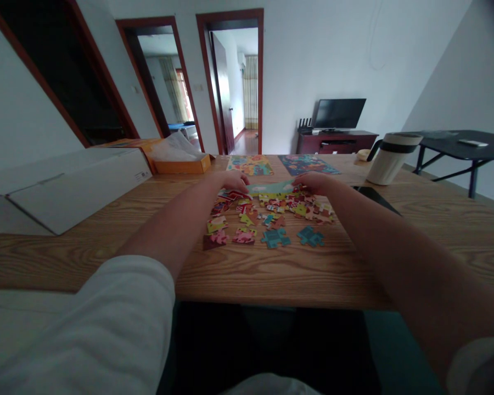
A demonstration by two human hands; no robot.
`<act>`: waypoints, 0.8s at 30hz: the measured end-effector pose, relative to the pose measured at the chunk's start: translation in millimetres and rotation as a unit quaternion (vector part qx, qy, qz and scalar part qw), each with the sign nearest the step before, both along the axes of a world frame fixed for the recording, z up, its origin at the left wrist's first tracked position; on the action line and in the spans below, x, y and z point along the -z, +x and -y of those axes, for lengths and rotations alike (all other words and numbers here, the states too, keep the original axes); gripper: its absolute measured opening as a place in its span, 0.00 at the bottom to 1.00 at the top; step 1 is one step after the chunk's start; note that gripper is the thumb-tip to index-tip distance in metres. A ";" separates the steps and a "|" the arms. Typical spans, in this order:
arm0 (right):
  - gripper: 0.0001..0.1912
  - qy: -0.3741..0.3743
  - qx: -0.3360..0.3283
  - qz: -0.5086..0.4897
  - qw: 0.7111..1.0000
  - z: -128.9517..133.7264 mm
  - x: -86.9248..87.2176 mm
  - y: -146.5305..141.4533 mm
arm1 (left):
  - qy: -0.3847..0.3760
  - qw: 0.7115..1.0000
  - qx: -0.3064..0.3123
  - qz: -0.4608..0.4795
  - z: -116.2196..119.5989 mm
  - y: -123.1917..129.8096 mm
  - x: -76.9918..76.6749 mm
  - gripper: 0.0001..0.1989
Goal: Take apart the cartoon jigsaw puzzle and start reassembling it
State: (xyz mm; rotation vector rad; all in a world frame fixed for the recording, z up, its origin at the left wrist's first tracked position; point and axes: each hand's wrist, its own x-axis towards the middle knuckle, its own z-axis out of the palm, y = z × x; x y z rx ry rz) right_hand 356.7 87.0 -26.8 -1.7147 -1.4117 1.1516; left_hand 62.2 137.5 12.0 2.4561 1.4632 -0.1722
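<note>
While left hand (230, 182) and right hand (315, 184) rest open, jigsaw pieces (271, 192) lie between them.

Left hand (231, 181): placed on one end of a joined jigsaw section (269, 189)
Right hand (315, 184): placed on the other end
Loose pieces (267, 222): scattered all over the wooden table (296, 274)

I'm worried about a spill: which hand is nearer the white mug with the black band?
The right hand is nearer: it sits at the puzzle pieces, to the left of the white mug. The left hand is farther away, beyond the right hand.
</note>
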 end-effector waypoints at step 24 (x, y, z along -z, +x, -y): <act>0.12 0.314 0.070 -0.005 0.947 48.6 -23.6 -4.0 | 0.122 0.963 -0.026 0.238 72.4 -12.7 -43.1 0.14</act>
